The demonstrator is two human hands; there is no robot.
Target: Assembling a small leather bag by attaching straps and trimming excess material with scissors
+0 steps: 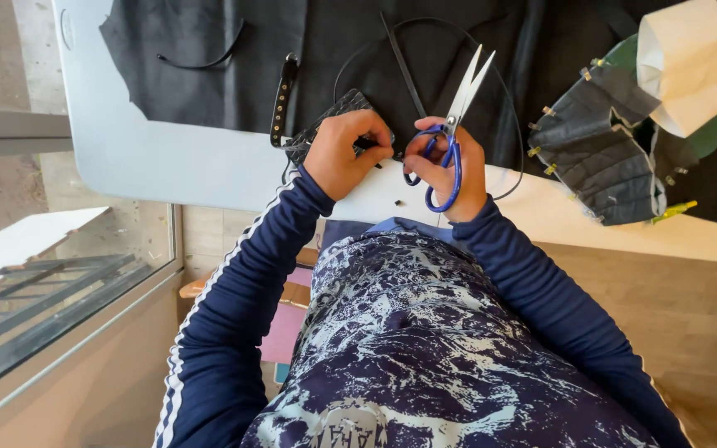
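At the centre of the frame our right hand (450, 170) grips blue-handled scissors (456, 124), blades slightly apart and pointing up. Our left hand (343, 153) pinches a dark textured leather piece (325, 124) on the white table (176, 158), just beside the scissors.

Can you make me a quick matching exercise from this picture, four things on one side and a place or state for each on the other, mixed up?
Things:
1. scissors
2. textured black piece
3. studded strap
4. cream paper

Places or states:
A. lying to the left of the hands
B. far right, on top of the grey clipped piece
C. in the right hand, blades pointing away
D. gripped by the left hand

Pairs: 1-C, 2-D, 3-A, 4-B
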